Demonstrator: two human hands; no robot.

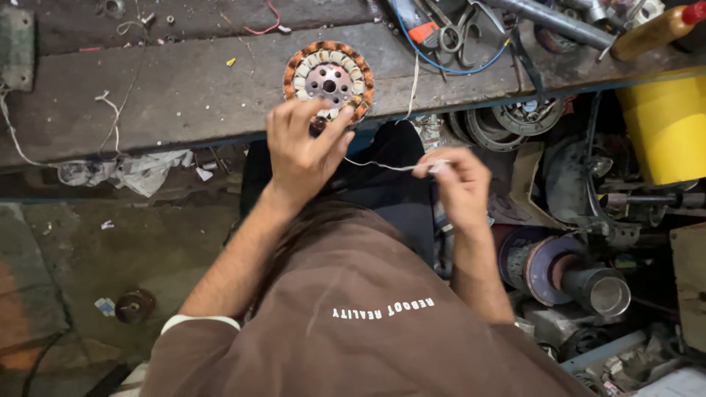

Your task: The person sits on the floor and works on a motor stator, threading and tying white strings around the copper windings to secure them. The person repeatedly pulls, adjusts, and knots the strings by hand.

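Note:
A round motor stator with copper windings and a metal hub lies at the front edge of a worn workbench. My left hand reaches up to the stator's near rim, fingers pinching at the windings. A thin white thread or wire runs from there to my right hand, which pinches its other end, held lower and to the right. Brown clothing fills the lower middle.
Scissors, blue wire and tools lie at the bench's back right. A yellow container, motor parts and a metal cylinder crowd the right side. Crumpled paper hangs under the bench at left; dirty floor below.

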